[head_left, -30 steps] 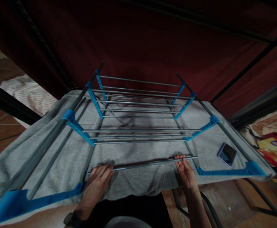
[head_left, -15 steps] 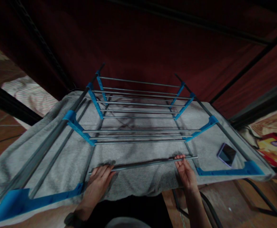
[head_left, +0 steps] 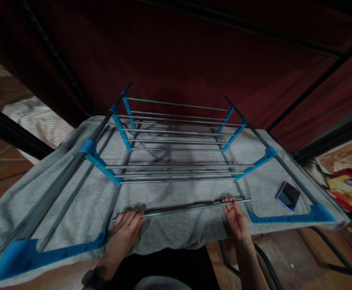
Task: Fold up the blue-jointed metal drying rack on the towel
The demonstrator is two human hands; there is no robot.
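Close to the front edge of the cloth, a loose grey metal rod (head_left: 182,209) lies across, held near both ends. My left hand (head_left: 127,225) is wrapped over its left part, knuckles up. At the right part, the fingers of my right hand (head_left: 234,213) are closed on the rod, palm turned up. Beyond it a rack stands with several crossbars (head_left: 176,174) fitted between blue plastic brackets (head_left: 100,163) on grey tubes (head_left: 297,175). The nearest pair of blue brackets, left (head_left: 58,251) and right (head_left: 293,217), has no rod between them.
A grey blanket (head_left: 176,237) covers the surface under the rack. A phone (head_left: 288,196) in a purple case lies on the right. Behind hangs a dark red curtain (head_left: 176,52). A striped cloth (head_left: 37,121) is at far left, a red and yellow bag (head_left: 351,189) at far right.
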